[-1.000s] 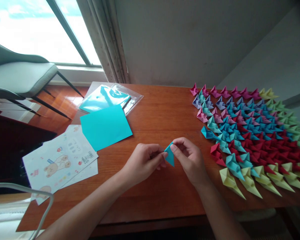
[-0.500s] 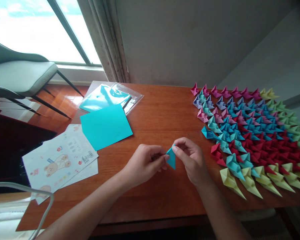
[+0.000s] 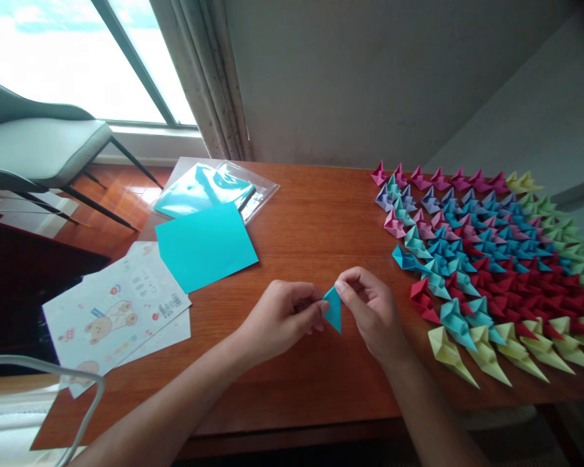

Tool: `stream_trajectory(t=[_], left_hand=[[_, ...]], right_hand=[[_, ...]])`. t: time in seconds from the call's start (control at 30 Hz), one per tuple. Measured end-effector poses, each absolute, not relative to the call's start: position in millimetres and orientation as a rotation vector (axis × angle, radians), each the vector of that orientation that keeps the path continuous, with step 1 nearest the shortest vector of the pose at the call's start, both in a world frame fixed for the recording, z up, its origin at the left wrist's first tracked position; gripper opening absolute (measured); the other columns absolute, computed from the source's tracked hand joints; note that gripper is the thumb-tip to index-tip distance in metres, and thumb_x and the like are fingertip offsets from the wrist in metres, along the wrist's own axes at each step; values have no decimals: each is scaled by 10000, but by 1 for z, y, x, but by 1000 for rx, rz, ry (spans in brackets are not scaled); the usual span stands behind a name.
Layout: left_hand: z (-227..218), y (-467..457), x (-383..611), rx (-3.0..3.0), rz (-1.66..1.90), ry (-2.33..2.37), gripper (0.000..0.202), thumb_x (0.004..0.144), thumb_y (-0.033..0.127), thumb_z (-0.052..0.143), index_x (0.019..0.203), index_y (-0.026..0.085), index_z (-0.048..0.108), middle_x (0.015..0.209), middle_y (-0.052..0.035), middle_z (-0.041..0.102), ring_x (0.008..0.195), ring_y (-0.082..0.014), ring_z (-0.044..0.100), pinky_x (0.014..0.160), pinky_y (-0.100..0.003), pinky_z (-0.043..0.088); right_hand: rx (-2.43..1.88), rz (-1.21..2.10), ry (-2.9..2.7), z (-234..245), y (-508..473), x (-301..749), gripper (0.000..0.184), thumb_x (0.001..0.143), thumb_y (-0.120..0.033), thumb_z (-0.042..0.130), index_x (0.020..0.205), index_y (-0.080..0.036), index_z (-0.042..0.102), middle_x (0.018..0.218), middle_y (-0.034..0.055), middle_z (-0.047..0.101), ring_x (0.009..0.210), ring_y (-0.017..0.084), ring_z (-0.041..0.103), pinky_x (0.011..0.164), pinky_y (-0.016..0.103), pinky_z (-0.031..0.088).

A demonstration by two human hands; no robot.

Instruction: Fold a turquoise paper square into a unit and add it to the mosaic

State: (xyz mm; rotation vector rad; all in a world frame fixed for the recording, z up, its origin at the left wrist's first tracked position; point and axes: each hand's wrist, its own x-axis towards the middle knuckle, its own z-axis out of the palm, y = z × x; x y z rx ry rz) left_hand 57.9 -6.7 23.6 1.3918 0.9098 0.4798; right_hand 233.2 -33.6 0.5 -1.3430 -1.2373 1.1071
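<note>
A small folded piece of blue paper [image 3: 333, 312], pointed at its top and bottom, is held above the front part of the table. My left hand [image 3: 287, 314] pinches its left side between thumb and fingers. At its upper tip, my right hand [image 3: 370, 308] is closed with thumb and forefinger on the paper. The fingers cover part of the folds. To the right stand rows of folded paper boats, among them a blue boat [image 3: 406, 259], a red boat [image 3: 423, 300] and a pale yellow boat [image 3: 450, 353].
A blue sheet stack [image 3: 207, 246] lies left of centre, overlapping a clear plastic packet [image 3: 209, 188] behind. White bear-printed sheets [image 3: 121, 311] rest at the table's left edge, near a white cable [image 3: 95, 402]. A grey chair [image 3: 43, 139] stands by the window.
Both hands stay almost still on the blue paper. My right thumb and forefinger have shifted very slightly at its upper tip.
</note>
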Motion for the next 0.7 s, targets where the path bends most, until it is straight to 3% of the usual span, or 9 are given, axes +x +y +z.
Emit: stream_trajectory(t=[0.17, 0.3, 0.7], left_hand=[[18, -5, 56, 1381, 575, 993, 292, 916, 362, 584, 734, 137, 623, 671, -53, 704, 586, -136, 646, 556, -213, 494], [17, -5, 57, 1367, 585, 989, 297, 910, 381, 599, 744, 137, 630, 675, -51, 702, 591, -139, 648, 559, -214, 496], [19, -3, 56, 1296, 700, 1040, 300, 881, 413, 645, 790, 127, 661, 684, -52, 694, 605, -142, 638, 559, -212, 505]], right_hand=[[-1389, 1106, -1375, -3, -34, 231, 216, 920, -411, 596, 860, -205, 619, 747, -4, 606, 668, 142, 557, 599, 240, 442], [-1430, 1016, -1432, -4, -35, 232, 243, 920, -420, 599, 808, -204, 616, 708, -4, 598, 645, 140, 540, 586, 241, 432], [-1397, 1158, -1467, -3, -34, 231, 254, 927, -438, 587, 854, -202, 644, 683, -3, 622, 613, 140, 550, 558, 246, 415]])
